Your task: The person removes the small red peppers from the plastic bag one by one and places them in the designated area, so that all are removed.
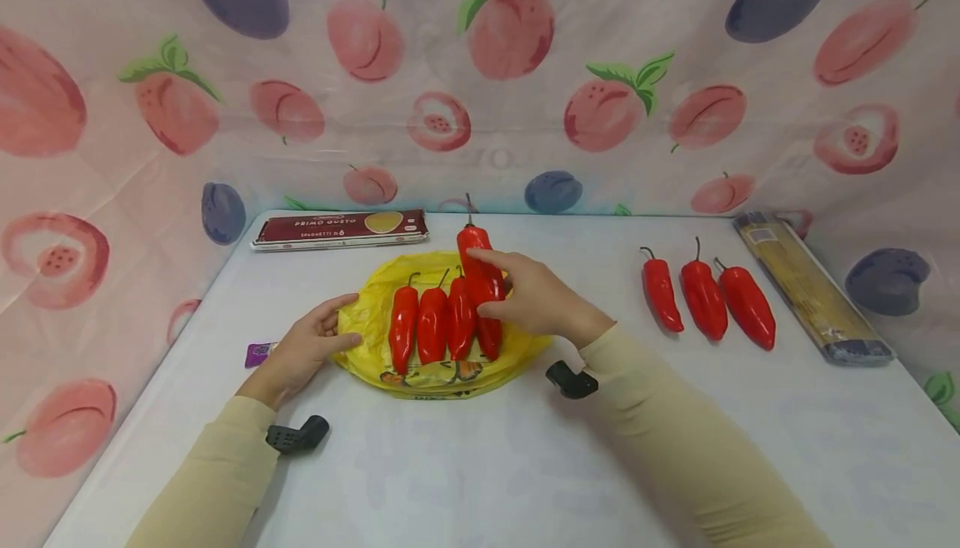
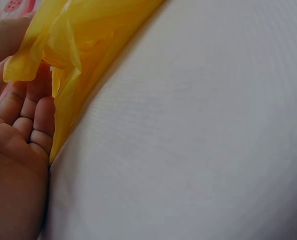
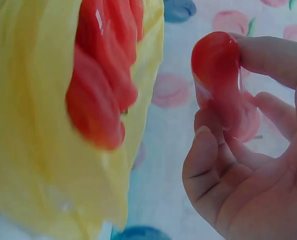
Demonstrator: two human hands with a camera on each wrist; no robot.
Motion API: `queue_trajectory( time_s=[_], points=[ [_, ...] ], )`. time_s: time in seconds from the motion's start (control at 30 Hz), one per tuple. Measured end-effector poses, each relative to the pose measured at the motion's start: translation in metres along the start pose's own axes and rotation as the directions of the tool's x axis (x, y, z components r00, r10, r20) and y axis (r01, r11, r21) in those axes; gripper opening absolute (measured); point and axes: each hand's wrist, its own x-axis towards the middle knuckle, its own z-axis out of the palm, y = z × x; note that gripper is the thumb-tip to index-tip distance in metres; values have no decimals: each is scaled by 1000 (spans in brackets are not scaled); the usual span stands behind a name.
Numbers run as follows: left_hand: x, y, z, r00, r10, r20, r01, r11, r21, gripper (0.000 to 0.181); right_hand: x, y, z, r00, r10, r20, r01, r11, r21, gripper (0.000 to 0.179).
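Note:
A yellow plastic bag point(image 1: 367, 365) with a butterfly print lies at the middle of the table, spread under several red peppers point(image 1: 432, 327) set side by side, stems away from me. My right hand point(image 1: 536, 294) grips another red pepper point(image 1: 474, 241) between thumb and fingers, above the row's right end, stem pointing up and away. The right wrist view shows this held pepper point(image 3: 218, 70) apart from the bag. At the bag's left edge, my left hand point(image 1: 303, 348) holds the rim; in the left wrist view a yellow fold point(image 2: 63, 55) passes between thumb and curled fingers.
Three more red peppers point(image 1: 703, 300) lie in a row on the right. Beyond them is a clear pack of spaghetti point(image 1: 813, 290). A dark red spaghetti packet point(image 1: 341, 230) lies at the back left. A small purple packet point(image 1: 258, 354) is partly behind my left hand.

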Motion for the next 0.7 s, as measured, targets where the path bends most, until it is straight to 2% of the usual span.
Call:
queue_trajectory(
  time_s=[0.3,0.43,0.7],
  points=[
    [0,-1,0,1000,5,5,-5,1000,1,74,-14,29,-25,996,60,-64,-63,997,-43,77],
    [-1,1,0,1000,-11,2,11,1000,20,75,-22,41,-35,990,117,-76,-121,991,-50,79],
    [-4,2,0,1000,-18,-2,18,999,41,76,-35,67,-43,974,201,-104,-208,976,-60,80]
  ],
)
